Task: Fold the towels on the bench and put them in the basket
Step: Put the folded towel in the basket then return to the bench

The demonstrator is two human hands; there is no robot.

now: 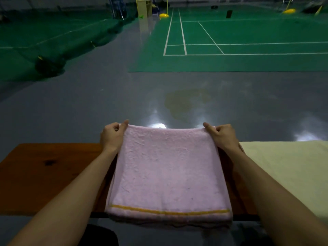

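— Looks how, that pink towel (167, 173)?

— Soft and fuzzy. Light pink, folded into a thick flat stack, nearly square. One thin yellow stripe (168, 211) near the close edge, going side to side. More layers peeking out under that edge.

— Lying where?

— On the brown wooden bench (46, 176), right in the middle. Close edge hanging a little over the bench's front. Far edge lifted up, off the wood.

— Pointing which way?

— Long side running away from the body, toward the gray floor (88, 107). Stripe crossing that line, left to right.

— And the hands?

— Left hand (112, 134) pinching the far left corner, thumb on top, fingers curled under. Right hand (221, 134) pinching the far right corner the same way. Both arms stretched out along the towel's sides.

— Anything else close by?

— A cream towel (291, 173) spread flat on the bench, just to the right. Maybe touching the right arm, hard to tell in the dim light. Green court with white lines (193, 45) far off behind.
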